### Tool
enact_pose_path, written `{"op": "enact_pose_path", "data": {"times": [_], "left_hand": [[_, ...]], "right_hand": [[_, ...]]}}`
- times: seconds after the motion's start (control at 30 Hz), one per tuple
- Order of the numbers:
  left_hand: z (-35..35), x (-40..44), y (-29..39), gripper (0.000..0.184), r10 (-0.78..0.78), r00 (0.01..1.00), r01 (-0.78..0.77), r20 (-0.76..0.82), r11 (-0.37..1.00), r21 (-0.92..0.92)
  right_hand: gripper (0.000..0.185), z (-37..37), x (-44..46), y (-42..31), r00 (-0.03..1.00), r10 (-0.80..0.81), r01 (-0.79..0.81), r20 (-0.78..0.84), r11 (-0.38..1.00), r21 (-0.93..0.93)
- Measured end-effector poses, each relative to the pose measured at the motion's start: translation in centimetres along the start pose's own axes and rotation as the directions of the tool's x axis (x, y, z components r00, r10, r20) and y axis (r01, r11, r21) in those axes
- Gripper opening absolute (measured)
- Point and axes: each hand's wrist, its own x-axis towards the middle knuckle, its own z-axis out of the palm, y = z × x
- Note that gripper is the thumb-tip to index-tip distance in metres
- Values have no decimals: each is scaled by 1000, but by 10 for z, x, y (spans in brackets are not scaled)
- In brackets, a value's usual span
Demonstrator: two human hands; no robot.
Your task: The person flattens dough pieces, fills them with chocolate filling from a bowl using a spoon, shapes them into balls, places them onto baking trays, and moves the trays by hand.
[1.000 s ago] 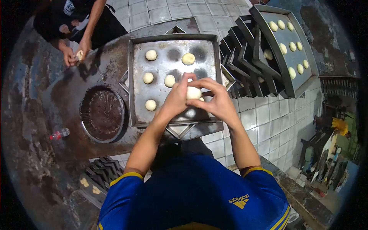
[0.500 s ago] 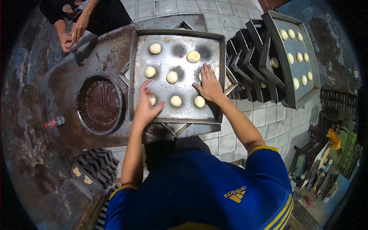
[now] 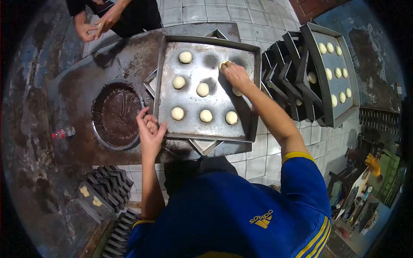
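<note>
A metal baking tray (image 3: 206,133) in front of me carries several round, pale dough balls, among them one in the middle (image 3: 202,89) and one at the near left (image 3: 177,113). My right hand (image 3: 237,77) has its fingertips closed around a dough ball (image 3: 223,65) in the far right part of the tray. Just below that wrist, another dough ball (image 3: 236,91) is partly covered. At the tray's near left side wall is my left hand (image 3: 150,129), its fingers loosely bent and apart, with nothing in them. Whether it touches the wall I cannot tell.
Left of the tray, a round pan (image 3: 118,116) with dark residue stands on the worn table (image 3: 69,94). A plastic bottle (image 3: 63,132) lies beyond it. Stacked trays (image 3: 331,81) with dough balls rise at right. Another person's hands (image 3: 101,26) are at the upper left.
My right hand has gone from lying flat over a right-side ball to gripping the one farther back. My left hand has moved off the near left ball toward the tray's wall.
</note>
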Motion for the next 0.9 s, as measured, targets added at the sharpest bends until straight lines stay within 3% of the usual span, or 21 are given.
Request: {"op": "enact_pose_path", "data": {"times": [0.07,0.1,0.13,0.2,0.23,0.33,0.37,0.4,0.43,0.47,0.53,0.57,0.6,0.67,0.7,0.73,0.8,0.83,0.87,0.9], "left_hand": [[10,9,4,70,21,999,-14,46,988,-152],[14,13,11,65,2,995,22,100,972,-235],[22,21,13,65,8,995,15,95,971,-238],[37,39,19,52,1,987,58,163,932,-358],[44,46,23,47,-3,987,48,163,960,-276],[64,64,25,47,40,994,-33,105,997,-66],[59,66,34,47,38,992,-26,122,995,-98],[53,66,45,48,36,989,-17,146,991,-130],[49,65,50,48,88,996,-84,12,980,-181],[41,67,47,51,22,1000,-19,4,946,-324],[9,60,73,59,51,990,-91,-133,944,-316],[-3,61,75,68,81,978,-132,-192,953,-274],[-15,60,78,68,79,979,-130,-188,952,-276],[-39,58,81,71,234,952,-290,-196,895,-339],[-54,54,79,73,132,984,-168,-117,902,-398],[-63,51,83,69,-57,994,-9,-93,804,-595],[-107,46,84,67,29,965,223,260,427,-876],[-128,48,83,55,195,929,213,314,412,-886],[-139,42,87,40,33,973,175,228,539,-824],[-152,42,82,33,102,963,145,251,589,-795]], "right_hand": [[16,-15,11,2,982,44,-37,184,998,-41],[19,-9,18,15,987,62,-92,151,975,202],[26,-25,31,24,947,8,-103,321,954,282],[33,-29,31,26,808,-79,-412,584,632,656],[32,-55,20,-5,828,-171,-432,535,413,801],[33,-111,-8,-118,918,-61,-364,391,261,894],[30,-116,-18,-154,951,30,-308,309,197,931],[28,-138,-25,-194,950,139,-309,280,275,911],[34,-146,-31,-223,958,162,-261,234,172,950],[41,-151,-36,-247,963,192,-205,188,72,976],[47,-150,-41,-287,979,202,15,-7,-36,999],[51,-152,-37,-302,981,194,57,-31,-127,990],[36,-161,-29,-334,935,353,47,-30,-40,998],[21,-151,-6,-378,777,595,107,-204,194,975],[16,-162,2,-393,743,643,113,-187,154,982],[20,-167,10,-406,748,637,177,-184,75,981],[25,-171,16,-419,802,590,117,-91,-5,993],[29,-165,18,-423,839,535,184,-97,-111,977],[31,-164,20,-428,865,489,186,-110,-109,976],[32,-168,23,-441,866,482,188,-134,-66,980]]}}
